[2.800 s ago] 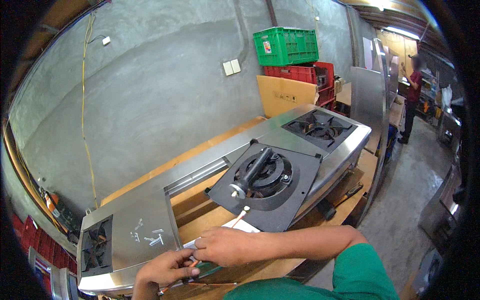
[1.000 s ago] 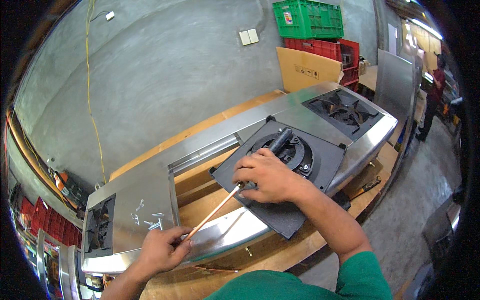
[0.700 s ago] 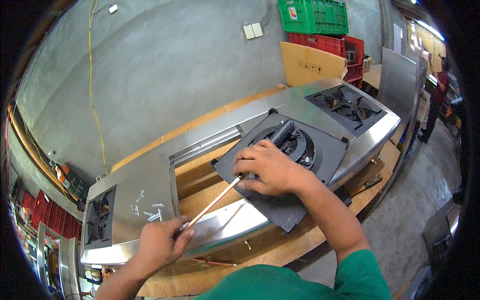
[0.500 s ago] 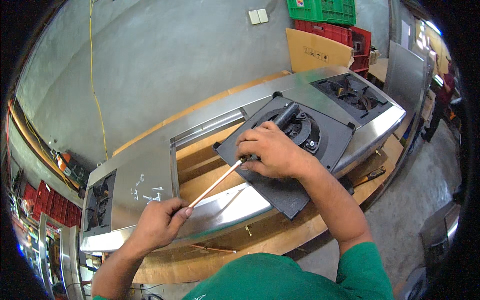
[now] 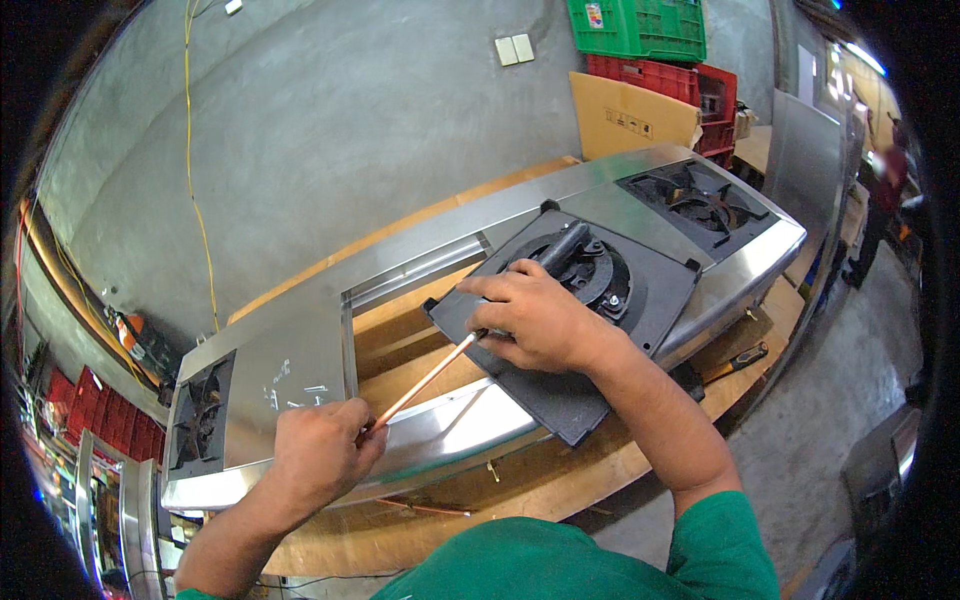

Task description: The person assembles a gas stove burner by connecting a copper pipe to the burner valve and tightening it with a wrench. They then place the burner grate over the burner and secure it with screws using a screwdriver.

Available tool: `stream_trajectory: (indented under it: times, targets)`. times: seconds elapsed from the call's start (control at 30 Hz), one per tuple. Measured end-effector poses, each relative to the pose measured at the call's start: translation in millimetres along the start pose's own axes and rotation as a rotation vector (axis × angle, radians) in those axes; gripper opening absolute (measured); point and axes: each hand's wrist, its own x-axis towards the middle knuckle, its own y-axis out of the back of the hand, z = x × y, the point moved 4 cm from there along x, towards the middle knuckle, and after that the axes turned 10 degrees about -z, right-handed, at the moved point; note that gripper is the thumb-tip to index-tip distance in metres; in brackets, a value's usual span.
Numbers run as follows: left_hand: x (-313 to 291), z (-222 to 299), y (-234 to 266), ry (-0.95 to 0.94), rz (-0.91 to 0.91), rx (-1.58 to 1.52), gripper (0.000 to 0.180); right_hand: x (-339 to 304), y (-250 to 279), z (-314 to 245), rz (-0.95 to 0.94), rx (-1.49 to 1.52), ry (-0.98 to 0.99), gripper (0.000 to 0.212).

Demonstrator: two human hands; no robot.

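Left hand (image 5: pixel 325 450) grips the tube (image 5: pixel 425 382), right hand (image 5: pixel 535 318) clasps its tip by the burner (image 5: pixel 568 246) (joined yet? can't tell), end hobs (image 5: pixel 692 198) looking seated, this one not.

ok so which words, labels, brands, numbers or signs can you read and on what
No words, brands or numbers are readable.
Cardboard: a row of small dark symbols, too small to make out.
Green crate: a small coloured label, too small to read.
Tube and burner: no writing visible.
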Motion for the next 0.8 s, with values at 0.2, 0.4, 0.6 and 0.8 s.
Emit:
stream_trajectory:
  times: [0.2,0.4,0.6,0.8]
  targets:
    - [37.1,0.4,-5.8,-0.076,-0.277,-0.496,0.032,-1.8,-1.5,3.1,0.003,0.005,-0.081,0.022]
    - [111.7,23.8,-28.1,-0.091,-0.482,-0.876,0.038,-1.7,-0.9,5.0,0.053,0.040,-0.104,0.027]
    - [138.2,37.2,-22.8,-0.068,-0.527,-0.854,0.036,-3.5,9.9,4.8,0.002,0.152,-0.097,0.057]
    - [144.2,36.1,-23.4,-0.110,-0.458,-0.788,0.034,-9.6,13.7,15.0,0.107,0.266,-0.046,0.063]
